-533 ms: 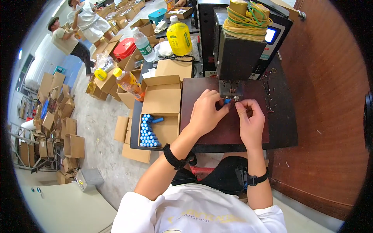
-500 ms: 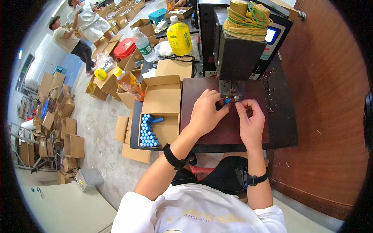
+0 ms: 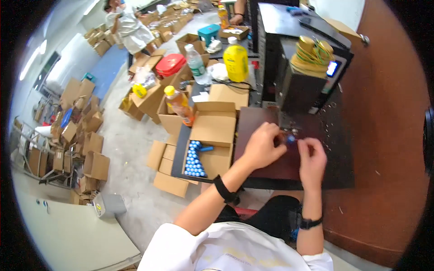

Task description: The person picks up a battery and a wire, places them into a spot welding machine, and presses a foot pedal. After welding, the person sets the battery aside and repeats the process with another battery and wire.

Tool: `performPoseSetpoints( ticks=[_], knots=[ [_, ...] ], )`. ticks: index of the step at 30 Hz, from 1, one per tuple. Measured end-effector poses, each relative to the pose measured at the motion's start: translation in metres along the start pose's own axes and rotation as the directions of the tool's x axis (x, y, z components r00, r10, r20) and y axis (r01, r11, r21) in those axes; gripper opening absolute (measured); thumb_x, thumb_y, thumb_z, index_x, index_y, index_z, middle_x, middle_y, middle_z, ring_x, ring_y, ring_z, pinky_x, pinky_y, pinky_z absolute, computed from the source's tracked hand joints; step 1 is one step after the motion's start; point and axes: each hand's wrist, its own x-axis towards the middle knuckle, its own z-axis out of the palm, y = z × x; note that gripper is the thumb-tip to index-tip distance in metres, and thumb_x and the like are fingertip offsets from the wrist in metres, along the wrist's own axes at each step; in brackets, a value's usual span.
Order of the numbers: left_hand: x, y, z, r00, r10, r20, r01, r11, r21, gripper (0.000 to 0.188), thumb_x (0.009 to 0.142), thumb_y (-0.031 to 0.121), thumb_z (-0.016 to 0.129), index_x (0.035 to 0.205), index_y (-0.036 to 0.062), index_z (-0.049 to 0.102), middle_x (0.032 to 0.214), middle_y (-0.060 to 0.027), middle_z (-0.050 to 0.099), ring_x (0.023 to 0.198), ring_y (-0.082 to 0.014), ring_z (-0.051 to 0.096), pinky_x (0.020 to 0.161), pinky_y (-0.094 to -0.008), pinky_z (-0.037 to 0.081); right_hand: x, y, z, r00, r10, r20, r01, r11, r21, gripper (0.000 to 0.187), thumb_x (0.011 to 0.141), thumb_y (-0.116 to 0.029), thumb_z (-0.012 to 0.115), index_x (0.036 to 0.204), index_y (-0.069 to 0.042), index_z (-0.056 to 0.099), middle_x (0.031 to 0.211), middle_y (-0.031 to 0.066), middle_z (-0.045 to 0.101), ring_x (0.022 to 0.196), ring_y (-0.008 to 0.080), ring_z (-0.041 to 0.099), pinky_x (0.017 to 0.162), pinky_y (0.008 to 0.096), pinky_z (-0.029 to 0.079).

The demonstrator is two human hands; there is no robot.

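Note:
A small blue cylindrical battery cell [image 3: 290, 138], smeared by motion, sits at the fingertips of my left hand [image 3: 266, 147], under the head of a black spot-welding machine [image 3: 300, 88]. The metal electrode tips [image 3: 293, 130] are just beyond it. My right hand [image 3: 313, 159] is close to the cell's right side, thumb and forefinger pinched together; whatever is between them is too small and blurred to name. Left of my hands, an open cardboard box [image 3: 221, 163] holds several blue battery cells [image 3: 193, 163] standing in rows, with one lying on its side.
The dark red work mat [image 3: 253, 118] lies beneath my hands. A brown wooden panel [image 3: 384, 135] rises on the right. Bottles, including a yellow one [image 3: 236, 63] and an orange drink [image 3: 179, 106], stand behind the box. More cartons [image 3: 97, 165] and a person [image 3: 131, 31] are farther left.
The view has swung left, so everything appears shifted right and down. Both hands have drawn slightly back from the electrodes, and the blue cell has come out toward me.

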Motion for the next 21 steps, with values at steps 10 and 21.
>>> performPoseSetpoints(
  ticks=[10, 21],
  knots=[
    [-0.056, -0.011, -0.089, 0.918, -0.311, -0.244, 0.316, 0.949, -0.02, 0.018, 0.087, 0.007, 0.068, 0.104, 0.001, 0.069, 0.084, -0.0086, 0.071, 0.071, -0.0148, 0.066, 0.069, -0.0285, 0.054, -0.146, 0.05, -0.219, 0.948, 0.153, -0.279, -0.233, 0.931, -0.282, 0.009, 0.099, -0.01, 0.061, 0.099, -0.001, 0.059, 0.102, 0.0027, 0.056, 0.095, 0.0128, 0.053, 0.096, 0.031, 0.046],
    [-0.107, -0.093, -0.12, 0.889, -0.405, 0.213, -0.008, 0.451, 0.893, 0.012, 0.071, 0.01, 0.071, 0.08, 0.0026, 0.07, 0.086, -0.0165, 0.068, 0.091, -0.0346, 0.064, 0.077, -0.0426, 0.054, -0.103, 0.101, -0.189, 0.941, 0.072, -0.332, -0.194, 0.916, -0.352, 0.008, 0.09, -0.005, 0.068, 0.089, 0.001, 0.064, 0.089, 0.0056, 0.062, 0.084, 0.0137, 0.059, 0.077, 0.027, 0.048]
  ],
)
